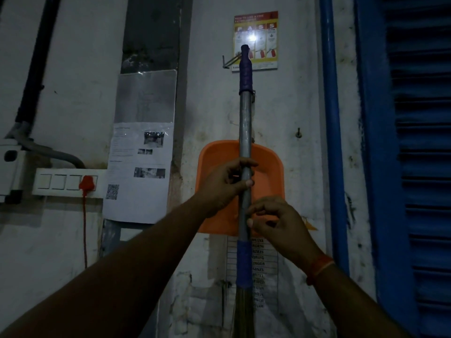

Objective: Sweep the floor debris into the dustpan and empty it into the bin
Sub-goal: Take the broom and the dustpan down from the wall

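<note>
A broom (245, 123) with a grey metal shaft and purple grip stands upright against the wall, its top by a wall hook (229, 61). Behind it an orange dustpan (217, 164) hangs flat on the wall. My left hand (225, 182) grips the shaft in front of the dustpan, fingers and thumb curled round it. Just below, my right hand (278, 223) has its thumb and fingertips at the shaft, loosely curled; whether they close on it is unclear. The bristles start near the bottom edge, below a blue collar (244, 263).
A blue pipe (333, 132) and a blue louvred shutter (422, 167) fill the right side. To the left are taped paper notices (139, 172), a switch panel (66, 182) with a red plug and cord, and a grey conduit. A safety poster (264, 28) hangs above the broom.
</note>
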A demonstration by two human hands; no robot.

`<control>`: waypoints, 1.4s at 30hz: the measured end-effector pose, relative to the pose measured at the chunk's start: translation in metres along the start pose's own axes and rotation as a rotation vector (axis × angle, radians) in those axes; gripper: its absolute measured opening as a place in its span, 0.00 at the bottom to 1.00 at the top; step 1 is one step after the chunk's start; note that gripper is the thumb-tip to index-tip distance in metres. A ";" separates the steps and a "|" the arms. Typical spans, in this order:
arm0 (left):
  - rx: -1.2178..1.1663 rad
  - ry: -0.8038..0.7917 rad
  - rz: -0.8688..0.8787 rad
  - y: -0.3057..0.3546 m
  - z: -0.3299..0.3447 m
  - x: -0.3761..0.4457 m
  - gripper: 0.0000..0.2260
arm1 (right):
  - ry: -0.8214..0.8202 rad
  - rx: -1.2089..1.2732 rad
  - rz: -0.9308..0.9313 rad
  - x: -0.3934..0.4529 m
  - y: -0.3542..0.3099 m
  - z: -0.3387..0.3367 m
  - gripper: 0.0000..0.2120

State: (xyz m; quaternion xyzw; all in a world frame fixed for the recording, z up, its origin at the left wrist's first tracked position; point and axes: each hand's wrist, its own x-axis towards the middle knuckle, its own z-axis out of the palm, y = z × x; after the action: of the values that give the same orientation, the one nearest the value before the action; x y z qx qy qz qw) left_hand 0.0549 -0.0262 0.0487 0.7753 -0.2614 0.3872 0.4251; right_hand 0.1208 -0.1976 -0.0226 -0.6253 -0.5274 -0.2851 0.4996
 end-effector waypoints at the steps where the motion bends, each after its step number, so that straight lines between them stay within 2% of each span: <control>1: -0.014 0.000 -0.004 0.001 0.000 0.000 0.18 | -0.035 -0.009 0.001 -0.001 0.002 0.001 0.11; 6: -0.050 -0.009 -0.002 0.011 0.000 0.001 0.18 | -0.249 -0.117 0.020 -0.005 -0.001 0.003 0.15; 8: -0.068 -0.013 0.007 0.015 0.001 0.001 0.18 | -0.283 -0.145 -0.011 -0.005 -0.003 0.004 0.15; 14: -0.128 0.016 0.038 0.023 0.001 -0.002 0.18 | -0.203 -0.072 -0.009 0.003 -0.007 0.006 0.10; 21: -0.189 0.002 -0.034 -0.003 -0.005 -0.031 0.15 | -0.138 -0.036 -0.026 0.023 -0.010 -0.008 0.09; 26: -0.216 0.002 -0.055 -0.016 -0.003 -0.058 0.10 | -0.024 -0.030 -0.023 0.038 -0.012 -0.027 0.07; 35: -0.076 -0.210 -0.066 -0.019 0.020 -0.086 0.15 | 0.137 0.133 0.019 0.043 -0.014 -0.056 0.06; 39: 0.024 -0.197 -0.050 -0.023 0.028 -0.092 0.15 | 0.174 0.191 0.038 0.037 -0.017 -0.063 0.05; 42: 0.002 -0.160 -0.029 -0.026 0.031 -0.095 0.13 | 0.110 0.189 0.099 0.029 -0.022 -0.072 0.05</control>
State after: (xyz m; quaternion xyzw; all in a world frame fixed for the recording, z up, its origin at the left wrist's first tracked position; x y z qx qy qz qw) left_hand 0.0318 -0.0325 -0.0518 0.8080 -0.2829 0.3180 0.4074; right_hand 0.1209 -0.2546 0.0348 -0.5841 -0.4923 -0.2430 0.5978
